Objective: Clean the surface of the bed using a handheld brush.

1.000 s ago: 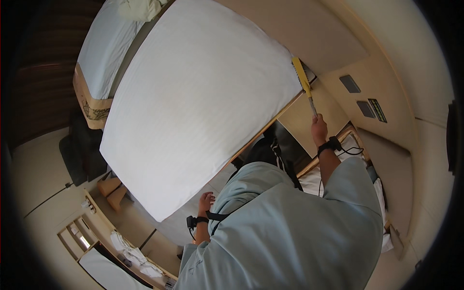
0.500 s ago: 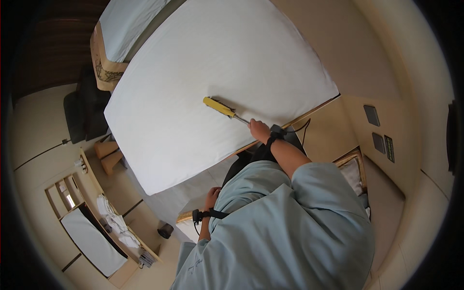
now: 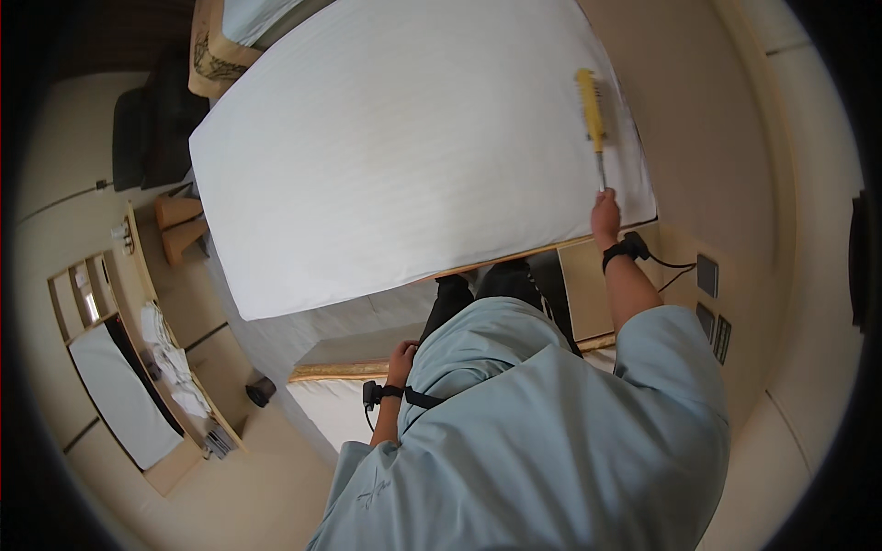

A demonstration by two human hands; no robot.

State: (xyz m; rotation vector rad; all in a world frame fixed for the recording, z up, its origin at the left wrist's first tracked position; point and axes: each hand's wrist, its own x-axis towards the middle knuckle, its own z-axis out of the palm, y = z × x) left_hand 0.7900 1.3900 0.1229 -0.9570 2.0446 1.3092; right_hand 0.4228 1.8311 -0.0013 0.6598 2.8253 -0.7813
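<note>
My right hand [image 3: 605,219] is closed round the metal handle of a yellow brush [image 3: 590,108] with dark bristles. The brush is over the right part of a large white-sheeted bed [image 3: 386,165], its head pointing away from me and slightly smeared by motion. At my left hip hangs my left hand [image 3: 402,356], against the pale blue-green shirt [image 3: 533,432]. Its fingertips are hidden by the clothing, so I cannot tell whether it grips anything. Both wrists carry black straps with small devices.
A beige headboard panel [image 3: 661,119] with wall switches [image 3: 706,275] borders the bed's right side. Behind my legs stands another bed [image 3: 335,372]. On the left are a dark chair [image 3: 152,133], a wooden shelf unit [image 3: 138,248], folded white cloths [image 3: 165,358] and a black bin [image 3: 261,389].
My right hand has carried the brush from the middle of the near bed edge to the right side, turning it to point away from me. My left hand stays at my hip.
</note>
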